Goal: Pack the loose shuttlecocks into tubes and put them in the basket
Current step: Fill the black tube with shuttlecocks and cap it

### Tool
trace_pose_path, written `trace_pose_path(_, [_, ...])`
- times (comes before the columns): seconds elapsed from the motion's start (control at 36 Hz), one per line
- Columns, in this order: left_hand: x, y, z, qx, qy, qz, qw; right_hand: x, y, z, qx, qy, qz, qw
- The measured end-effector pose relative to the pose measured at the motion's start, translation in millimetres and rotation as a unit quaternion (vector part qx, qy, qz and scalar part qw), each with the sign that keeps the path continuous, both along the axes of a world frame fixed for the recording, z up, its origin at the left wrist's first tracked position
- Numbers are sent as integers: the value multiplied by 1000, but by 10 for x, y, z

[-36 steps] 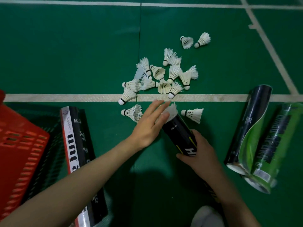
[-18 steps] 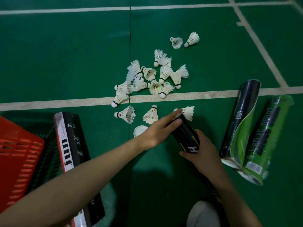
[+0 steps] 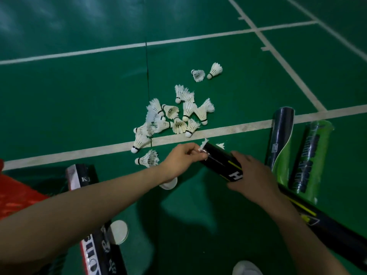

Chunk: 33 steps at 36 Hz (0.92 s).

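Lying slanted low over the green court floor (image 3: 79,96), a black tube (image 3: 220,161) is gripped round its middle by the right hand (image 3: 252,179), fingers wrapped over it. Its open mouth is pointed up and left; its rear length is run out under the right forearm toward the lower right corner.

The left hand (image 3: 182,161) is placed at that mouth, fingers curled and pinched on the white feathers of a shuttlecock (image 3: 203,145) that is partly inside the tube. How deep it is seated cannot be told, as this part is blurred.

Loose shuttlecocks:
- a main heap (image 3: 174,116) is spread just beyond the white court line (image 3: 238,129), its nearest pieces touching the line
- a far pair (image 3: 206,73) is set well apart from the heap
- a single shuttlecock (image 3: 148,159) is found on the near side of the line, just left of the left hand

A white cap (image 3: 168,184) is partly hidden under the left wrist. A second cap (image 3: 119,232) is noted beside a lettered tube (image 3: 99,253), which is crossed by the left forearm. A red basket (image 3: 17,197) is seen at the left edge, next to that tube.

Right of the right hand, a dark tube (image 3: 282,135) and a green tube (image 3: 309,159) are laid side by side, the dark one reaching across the line
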<state>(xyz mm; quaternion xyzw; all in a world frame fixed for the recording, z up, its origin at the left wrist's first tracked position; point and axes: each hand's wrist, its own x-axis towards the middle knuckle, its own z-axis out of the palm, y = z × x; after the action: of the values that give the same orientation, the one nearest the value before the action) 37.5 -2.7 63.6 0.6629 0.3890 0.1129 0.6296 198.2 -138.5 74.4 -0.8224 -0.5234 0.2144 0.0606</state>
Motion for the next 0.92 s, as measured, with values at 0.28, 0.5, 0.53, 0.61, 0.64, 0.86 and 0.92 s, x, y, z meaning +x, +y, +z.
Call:
trace_pose_path(0.28, [648,305,-216,-73,-32,18,997,490,428,-127,-42,-11,-30,999])
trace_pose_path(0.5, [1076,464,-996,170,162,39,971,1058,845,-397,9,59,-94,994])
trace_pose_path(0.53, [1111,441,-1126,239,209,-74,945,1126,882,-430,8,51,-94,994])
trace_pose_path(0.61, [1200,405,-1296,396,312,-257,825,1277,978,-509,3,31,-79,996])
trace_pose_path(0.64, [1233,405,-1301,409,324,-257,813,1312,1006,-530,0,32,-73,997])
trace_pose_path(0.86, [1422,661,-793,136,124,144,972,1581,1128,-356,-17,77,-26,997])
trace_pose_path(0.92, [1510,785,-569,29,65,264,962,1630,1116,-227,-27,73,-13,997])
